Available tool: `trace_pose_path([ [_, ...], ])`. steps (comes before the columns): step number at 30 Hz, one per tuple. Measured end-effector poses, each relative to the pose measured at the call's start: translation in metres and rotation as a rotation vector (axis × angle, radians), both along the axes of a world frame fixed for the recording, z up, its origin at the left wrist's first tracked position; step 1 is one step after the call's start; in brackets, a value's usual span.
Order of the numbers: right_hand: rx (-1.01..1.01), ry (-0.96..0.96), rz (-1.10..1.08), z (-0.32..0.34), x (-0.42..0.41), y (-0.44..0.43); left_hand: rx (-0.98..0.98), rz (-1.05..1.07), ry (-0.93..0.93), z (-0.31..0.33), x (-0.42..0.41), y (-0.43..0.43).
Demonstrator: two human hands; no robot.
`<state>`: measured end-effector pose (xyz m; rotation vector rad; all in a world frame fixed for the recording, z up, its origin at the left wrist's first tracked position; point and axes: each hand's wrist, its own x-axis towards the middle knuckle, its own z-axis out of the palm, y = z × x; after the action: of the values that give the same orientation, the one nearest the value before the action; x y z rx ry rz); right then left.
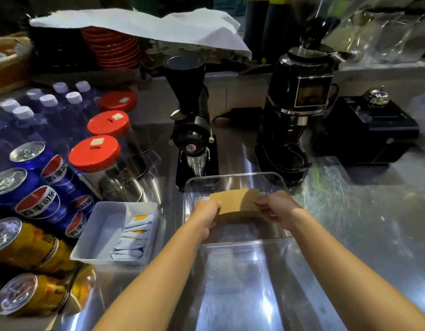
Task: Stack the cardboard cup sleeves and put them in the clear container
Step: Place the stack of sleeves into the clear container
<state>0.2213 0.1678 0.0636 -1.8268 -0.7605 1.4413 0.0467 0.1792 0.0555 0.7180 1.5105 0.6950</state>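
Stainless-steel café counter [349,235]: left hand [206,215] and right hand [277,206], both pinched shut on opposite ends, hold flat brown cardboard cup sleeves [237,201] above the clear rectangular plastic container [235,241], apparently ready to be lowered inside.

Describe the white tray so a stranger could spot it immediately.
Start at the clear container in the middle of the steel counter; immediately left of it, beside the soda cans, sits the white tray. It alone is opaque and divided, holding small sachets.
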Motion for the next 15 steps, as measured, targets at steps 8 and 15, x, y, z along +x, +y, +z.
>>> trace_pose_path([
  [8,-0.107,0.035,-0.019,-0.026,-0.002,0.028,-0.019,0.085,0.070,-0.016,0.011,0.023],
  [15,-0.052,0.002,-0.070,-0.038,-0.003,0.036,0.111,-0.045,0.306,-0.024,0.010,0.029],
])
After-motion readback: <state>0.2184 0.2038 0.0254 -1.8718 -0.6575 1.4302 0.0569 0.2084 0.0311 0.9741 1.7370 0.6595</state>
